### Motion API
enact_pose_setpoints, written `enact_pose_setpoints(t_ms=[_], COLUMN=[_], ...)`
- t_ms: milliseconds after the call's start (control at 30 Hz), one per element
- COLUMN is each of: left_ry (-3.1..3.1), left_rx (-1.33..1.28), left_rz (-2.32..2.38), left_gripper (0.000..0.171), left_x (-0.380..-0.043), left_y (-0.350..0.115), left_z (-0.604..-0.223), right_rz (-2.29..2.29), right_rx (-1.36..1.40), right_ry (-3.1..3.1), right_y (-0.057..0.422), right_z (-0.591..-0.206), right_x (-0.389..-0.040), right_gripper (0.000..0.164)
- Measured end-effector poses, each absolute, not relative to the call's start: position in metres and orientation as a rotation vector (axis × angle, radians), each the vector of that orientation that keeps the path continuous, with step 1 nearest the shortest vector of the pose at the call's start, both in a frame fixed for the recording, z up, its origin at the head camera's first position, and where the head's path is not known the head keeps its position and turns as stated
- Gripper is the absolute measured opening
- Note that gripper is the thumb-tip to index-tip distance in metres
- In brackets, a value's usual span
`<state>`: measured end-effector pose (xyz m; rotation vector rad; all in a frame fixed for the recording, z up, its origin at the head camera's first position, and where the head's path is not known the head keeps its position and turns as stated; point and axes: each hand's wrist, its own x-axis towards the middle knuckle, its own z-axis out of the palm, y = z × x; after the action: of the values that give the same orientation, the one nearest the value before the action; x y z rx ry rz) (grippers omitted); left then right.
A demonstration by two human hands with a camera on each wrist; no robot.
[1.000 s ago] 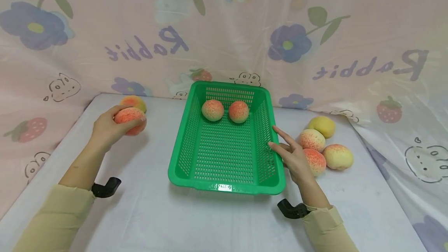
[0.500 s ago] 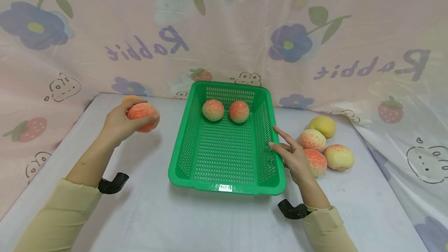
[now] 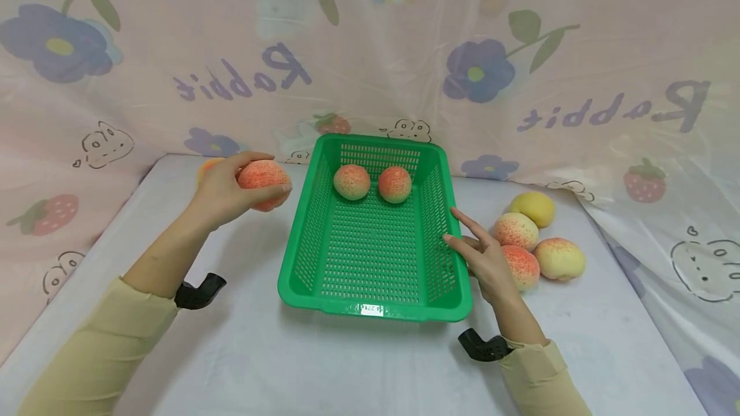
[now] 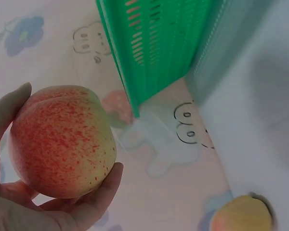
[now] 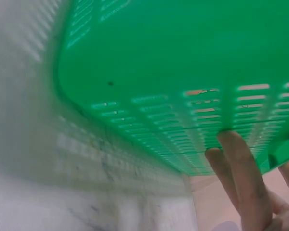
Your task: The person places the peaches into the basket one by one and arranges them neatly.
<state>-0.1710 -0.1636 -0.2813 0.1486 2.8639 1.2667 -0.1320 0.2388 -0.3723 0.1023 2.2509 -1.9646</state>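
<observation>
My left hand (image 3: 222,191) holds a red-speckled peach (image 3: 264,182) between thumb and fingers, in the air just left of the green basket (image 3: 370,309). In the left wrist view the peach (image 4: 62,139) shows a paler yellow side, and the basket wall (image 4: 159,48) stands beyond it. My right hand (image 3: 488,265) holds the basket's right side, thumb and a finger over the rim. In the right wrist view, two fingers (image 5: 243,178) touch the outside of the slotted wall. Inside the basket, two peaches, a pale one (image 3: 351,182) and a redder one (image 3: 395,185), sit at the far end.
Right of the basket lie several fruits: a yellow one (image 3: 532,209), a pale speckled peach (image 3: 516,231), a red peach (image 3: 520,267) partly behind my right hand, and a yellowish peach (image 3: 559,259). Another yellow-orange fruit (image 4: 243,214) lies behind my left hand. A printed curtain (image 3: 370,50) bounds the table.
My left hand has moved right with the peach, toward the basket, covering more of the yellow-orange fruit behind it. The right hand and the basket have stayed in place.
</observation>
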Motion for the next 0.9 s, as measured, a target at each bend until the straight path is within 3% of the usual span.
enact_pose_setpoints(t_ms=[900], left_ry=[2.765], left_rx=[0.315], left_rz=[1.303], left_gripper=[0.062], left_x=[-0.185], left_y=[-0.105], left_z=[-0.254], right_rz=[-1.968], right_rx=[0.107], right_ry=[2.260], right_y=[0.238], right_z=[-0.372], right_x=[-0.131], right_gripper=[0.062])
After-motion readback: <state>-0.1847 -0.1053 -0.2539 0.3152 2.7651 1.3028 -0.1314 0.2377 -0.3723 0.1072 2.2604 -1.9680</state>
